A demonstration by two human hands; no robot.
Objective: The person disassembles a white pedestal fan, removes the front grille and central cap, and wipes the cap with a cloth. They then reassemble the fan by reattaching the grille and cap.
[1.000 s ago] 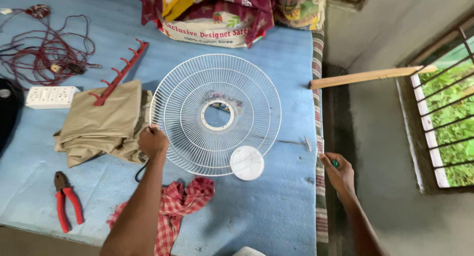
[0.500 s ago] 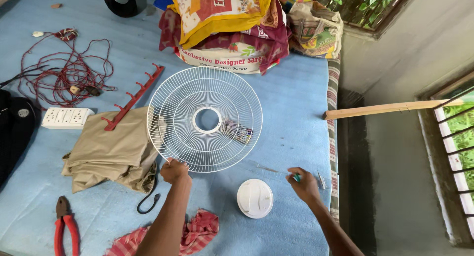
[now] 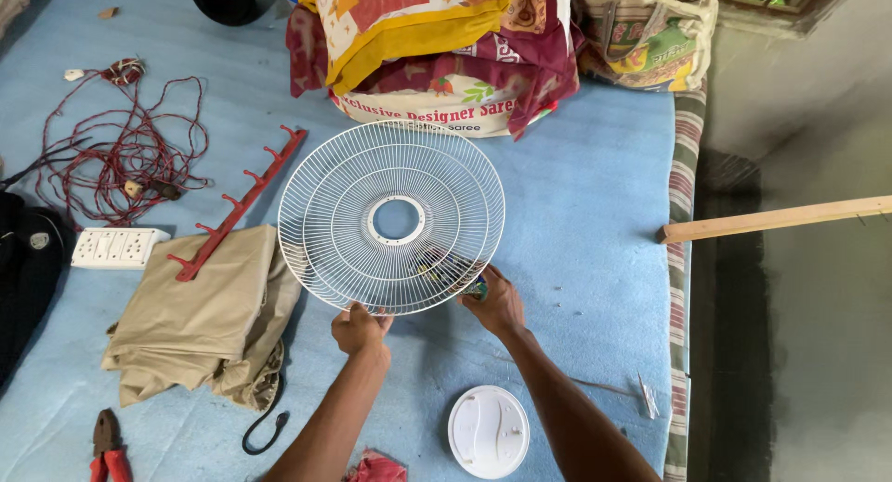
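Both hands have closed in on the round white wire fan guard [image 3: 391, 217] since 0.5 s ago: the right hand [image 3: 495, 301], which then hovered over the blue mat near the round white plastic cap [image 3: 489, 431], now sits at the guard's near right rim, and the guard has tilted up off the mat. The left hand [image 3: 360, 327] pinches the wire rim at its nearest edge, fingers curled over the outer ring. The right hand is pressed together around a small greenish object at the rim; what it is I cannot tell.

The guard lies directly ahead of both hands, its open centre ring farther from the person and its near rim between the 2 hands. Being round, it has no long axis; it leans with the far edge toward the printed yellow and maroon bags [image 3: 437, 45]. Both hands touch it, so neither is nearer.

The white cap lies on the blue foam-covered bed [image 3: 595, 185] close to the person, beside the right forearm and well apart from the guard. To the left lie a folded khaki cloth [image 3: 190, 315], just beside the guard's rim, and a red hook rail [image 3: 237, 203].
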